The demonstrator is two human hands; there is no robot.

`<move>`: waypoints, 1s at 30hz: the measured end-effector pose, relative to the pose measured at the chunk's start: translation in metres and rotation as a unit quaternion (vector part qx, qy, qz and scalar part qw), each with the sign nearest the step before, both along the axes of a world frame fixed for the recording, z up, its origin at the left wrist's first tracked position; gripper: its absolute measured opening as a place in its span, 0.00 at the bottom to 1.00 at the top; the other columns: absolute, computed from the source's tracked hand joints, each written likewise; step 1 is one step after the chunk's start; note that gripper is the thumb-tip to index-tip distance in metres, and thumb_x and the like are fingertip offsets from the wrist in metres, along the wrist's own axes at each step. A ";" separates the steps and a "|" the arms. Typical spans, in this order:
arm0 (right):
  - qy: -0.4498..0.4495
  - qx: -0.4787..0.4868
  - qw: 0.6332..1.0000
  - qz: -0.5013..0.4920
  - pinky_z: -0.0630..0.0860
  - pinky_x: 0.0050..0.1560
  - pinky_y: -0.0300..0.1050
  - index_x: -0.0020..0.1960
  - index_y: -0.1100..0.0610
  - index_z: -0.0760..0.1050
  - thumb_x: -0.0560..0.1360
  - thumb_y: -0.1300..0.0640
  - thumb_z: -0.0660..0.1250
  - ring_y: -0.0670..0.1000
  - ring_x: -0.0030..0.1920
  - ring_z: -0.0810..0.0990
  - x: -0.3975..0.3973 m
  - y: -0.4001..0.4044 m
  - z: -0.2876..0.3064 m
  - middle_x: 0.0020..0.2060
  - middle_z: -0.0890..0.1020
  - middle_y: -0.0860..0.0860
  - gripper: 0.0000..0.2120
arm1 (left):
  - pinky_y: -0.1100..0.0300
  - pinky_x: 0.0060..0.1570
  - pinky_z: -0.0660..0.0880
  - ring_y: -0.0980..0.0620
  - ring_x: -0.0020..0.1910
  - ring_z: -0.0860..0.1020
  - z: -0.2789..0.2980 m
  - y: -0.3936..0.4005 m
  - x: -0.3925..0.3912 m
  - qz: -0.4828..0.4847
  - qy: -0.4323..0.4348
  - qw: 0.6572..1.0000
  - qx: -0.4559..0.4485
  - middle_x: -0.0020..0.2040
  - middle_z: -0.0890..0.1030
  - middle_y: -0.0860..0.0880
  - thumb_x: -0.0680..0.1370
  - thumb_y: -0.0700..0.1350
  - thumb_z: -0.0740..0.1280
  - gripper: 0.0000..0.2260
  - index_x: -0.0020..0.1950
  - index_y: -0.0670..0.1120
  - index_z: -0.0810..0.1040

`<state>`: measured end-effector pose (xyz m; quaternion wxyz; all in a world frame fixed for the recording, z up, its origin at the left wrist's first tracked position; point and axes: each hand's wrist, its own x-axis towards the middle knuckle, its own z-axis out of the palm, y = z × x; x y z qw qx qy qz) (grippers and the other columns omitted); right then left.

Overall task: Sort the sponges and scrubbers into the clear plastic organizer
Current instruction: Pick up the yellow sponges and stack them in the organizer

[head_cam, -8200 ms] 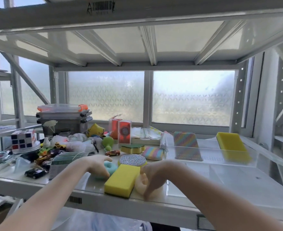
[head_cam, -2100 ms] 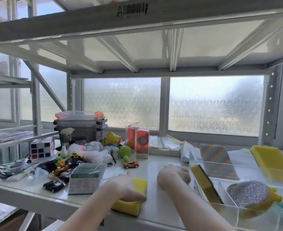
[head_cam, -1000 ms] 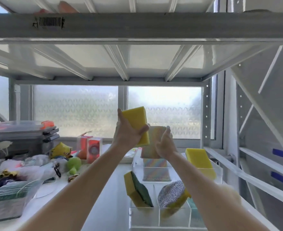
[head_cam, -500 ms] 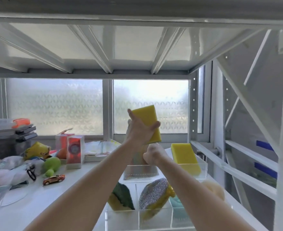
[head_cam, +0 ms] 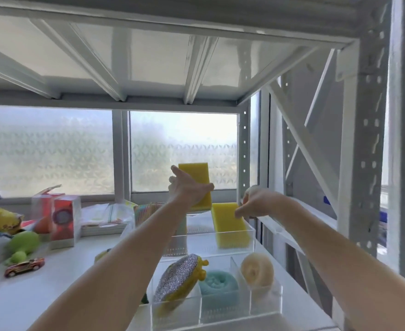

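Since 0.5 s ago, right hand (head_cam: 256, 203) has shifted rightward; its fingertips now pinch the second yellow rectangular sponge (head_cam: 230, 225) leaning in the clear plastic organizer (head_cam: 263, 304) rear compartment. Left hand (head_cam: 188, 191) grips a yellow rectangular foam sponge (head_cam: 196, 180) upright above that compartment.

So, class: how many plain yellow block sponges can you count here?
2: one sponge held up in the left hand; another leaning in the organizer's back compartment. Arms may hide others.
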<state>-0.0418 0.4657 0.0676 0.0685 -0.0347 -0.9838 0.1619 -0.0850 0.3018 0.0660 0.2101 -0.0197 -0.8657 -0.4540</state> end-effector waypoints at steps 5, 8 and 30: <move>-0.043 0.041 0.998 -0.034 0.77 0.45 0.44 0.66 0.59 0.72 0.67 0.45 0.74 0.54 0.52 0.78 0.012 0.034 -0.001 0.57 0.77 0.54 0.33 | 0.49 0.66 0.68 0.40 0.69 0.68 -0.023 0.033 -0.002 -0.029 -0.029 0.999 -0.016 0.70 0.66 0.38 0.68 0.55 0.75 0.53 0.77 0.39 0.42; -0.036 0.047 0.997 -0.046 0.76 0.59 0.48 0.67 0.58 0.71 0.65 0.44 0.74 0.55 0.58 0.78 0.014 0.041 -0.008 0.61 0.77 0.53 0.35 | 0.50 0.70 0.66 0.40 0.72 0.65 -0.031 0.051 -0.005 -0.037 -0.041 0.998 -0.014 0.72 0.65 0.38 0.68 0.55 0.74 0.52 0.77 0.37 0.44; -0.051 0.024 0.998 -0.002 0.73 0.63 0.47 0.70 0.58 0.67 0.68 0.45 0.72 0.54 0.63 0.74 0.017 0.024 -0.036 0.65 0.74 0.53 0.35 | 0.50 0.67 0.64 0.40 0.70 0.64 -0.049 0.081 0.008 0.009 -0.084 0.994 -0.073 0.70 0.64 0.38 0.72 0.58 0.69 0.41 0.72 0.34 0.54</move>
